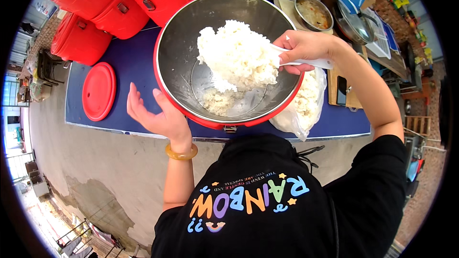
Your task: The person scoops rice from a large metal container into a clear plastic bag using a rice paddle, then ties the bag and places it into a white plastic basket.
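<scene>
In my right hand [303,51] is the handle of a white rice paddle [319,63]. A large heap of cooked white rice [236,55] covers its blade, over the mouth of a red insulated food barrel [156,68] with a steel lining [179,39]. More rice [219,102] lies at the bottom of the barrel. My left hand [154,111] is raised beside the barrel's left rim, fingers apart and holding nothing. Against the barrel's right side rests a clear plastic bag of rice [306,104], partly hidden by the barrel.
Red insulated barrels [118,10] are stacked at the back left. A round red lid [99,91] lies on the blue table [132,50]. To the right are a steel bowl of food [313,12], a glass-lidded pan [355,25] and a phone [341,90] on a wooden board [333,79].
</scene>
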Demonstrator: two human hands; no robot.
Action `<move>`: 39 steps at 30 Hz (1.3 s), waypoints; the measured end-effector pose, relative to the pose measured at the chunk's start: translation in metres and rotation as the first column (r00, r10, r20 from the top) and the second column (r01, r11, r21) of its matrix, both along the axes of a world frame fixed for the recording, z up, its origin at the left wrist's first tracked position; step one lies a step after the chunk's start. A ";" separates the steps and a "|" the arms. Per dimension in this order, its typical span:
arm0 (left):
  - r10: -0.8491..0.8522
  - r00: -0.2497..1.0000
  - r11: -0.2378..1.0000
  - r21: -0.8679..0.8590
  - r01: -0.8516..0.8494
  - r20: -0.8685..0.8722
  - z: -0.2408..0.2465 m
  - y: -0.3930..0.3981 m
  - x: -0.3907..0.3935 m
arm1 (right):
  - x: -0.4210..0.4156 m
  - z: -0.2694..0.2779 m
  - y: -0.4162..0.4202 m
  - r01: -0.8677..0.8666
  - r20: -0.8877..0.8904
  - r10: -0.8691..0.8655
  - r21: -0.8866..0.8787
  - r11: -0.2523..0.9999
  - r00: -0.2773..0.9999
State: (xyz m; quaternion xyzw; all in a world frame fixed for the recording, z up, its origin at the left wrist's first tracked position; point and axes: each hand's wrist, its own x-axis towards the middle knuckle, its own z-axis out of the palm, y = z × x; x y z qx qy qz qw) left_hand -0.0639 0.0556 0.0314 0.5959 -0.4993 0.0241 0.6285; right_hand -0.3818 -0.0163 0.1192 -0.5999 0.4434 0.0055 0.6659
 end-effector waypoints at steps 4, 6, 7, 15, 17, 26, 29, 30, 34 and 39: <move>-0.832 0.491 0.514 -0.030 0.857 -0.258 0.017 0.072 -0.043 | -0.060 0.032 0.047 0.195 -0.033 -0.199 -0.089 0.977 0.979; -0.866 0.095 -0.052 0.276 0.960 -0.491 0.025 0.085 -0.069 | -0.092 0.036 0.072 0.293 -0.061 -0.301 -0.113 0.949 0.952; -0.720 -0.002 -0.319 0.329 0.889 -0.694 0.022 0.087 -0.087 | -0.108 0.037 0.084 0.335 -0.066 -0.345 -0.134 0.933 0.936; 0.214 0.200 -0.246 0.146 0.958 -0.956 -0.114 0.086 -0.200 | -0.184 -0.016 0.172 0.602 -0.137 -0.600 -0.031 0.798 0.788; 0.260 0.104 -0.119 0.075 0.990 -0.960 -0.119 0.086 -0.210 | -0.191 -0.060 0.182 0.604 -0.147 -0.600 -0.017 0.797 0.787; 0.382 -0.008 0.095 0.031 0.995 -0.924 -0.094 0.097 -0.205 | -0.129 -0.253 0.208 0.319 -0.458 -0.729 -0.686 0.653 0.509; 0.367 0.021 0.102 0.063 0.993 -0.930 -0.093 0.102 -0.194 | -0.107 -0.190 0.217 0.330 -0.471 -0.711 -0.657 0.678 0.523; 0.357 0.033 0.090 0.070 0.993 -0.933 -0.092 0.104 -0.192 | -0.107 -0.175 0.228 0.295 -0.478 -0.693 -0.664 0.687 0.540; -0.892 0.116 -0.325 0.796 0.511 -0.438 -0.013 0.099 -0.187 | -0.104 -0.175 0.244 0.319 -0.512 -0.664 -0.605 0.729 0.546; -0.961 0.243 0.276 0.463 0.842 0.131 0.085 0.022 -0.204 | -0.098 -0.178 0.241 0.530 -0.344 -0.809 -0.621 0.577 0.477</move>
